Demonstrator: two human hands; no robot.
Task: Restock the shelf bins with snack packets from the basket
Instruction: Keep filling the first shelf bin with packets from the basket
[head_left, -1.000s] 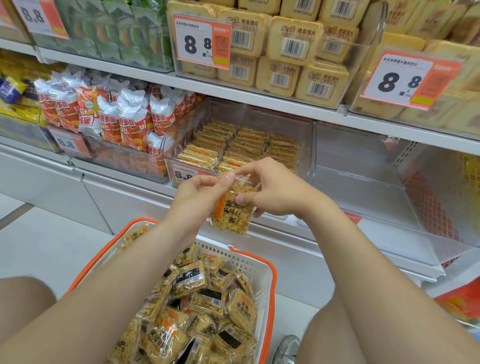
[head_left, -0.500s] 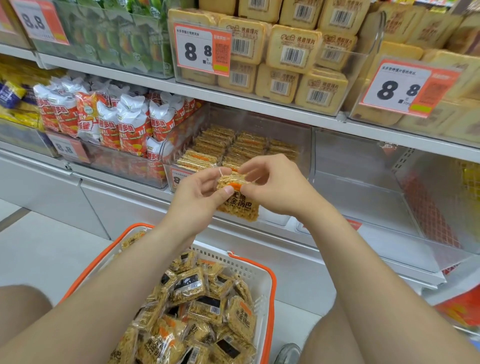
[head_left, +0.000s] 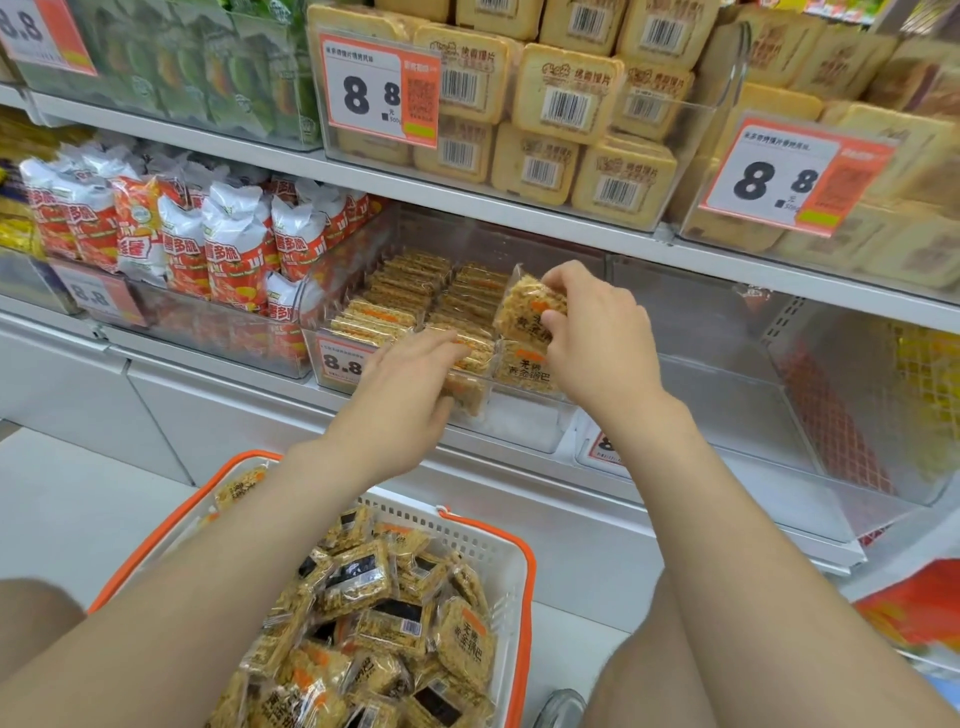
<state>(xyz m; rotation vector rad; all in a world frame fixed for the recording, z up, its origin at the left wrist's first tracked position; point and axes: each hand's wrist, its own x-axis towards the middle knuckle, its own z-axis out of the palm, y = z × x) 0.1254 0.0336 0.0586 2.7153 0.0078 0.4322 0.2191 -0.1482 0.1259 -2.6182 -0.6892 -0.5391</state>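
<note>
Placing step: right hand (head_left: 597, 338) pinches a snack packet (head_left: 527, 306) over the clear bin's (head_left: 519, 426) front-right corner; left hand (head_left: 410, 395), fingers loosely curled, steadies a row, its grip unclear. Next: seat the packet upright.

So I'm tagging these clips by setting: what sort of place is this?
Most likely a shop's snack aisle: a price tag reading 8.8 fronts a clear bin, packaged snacks fill tiered shelves, and an orange-rimmed shopping basket of packets sits below the hands.

The snack packets (head_left: 395, 618) were golden-yellow with orange marks and black labels. The basket (head_left: 511, 564) was white with an orange rim. The price tags (head_left: 382, 96) were white and orange. The neighbouring bags (head_left: 228, 244) looked red and white, perhaps with tomatoes printed.
</note>
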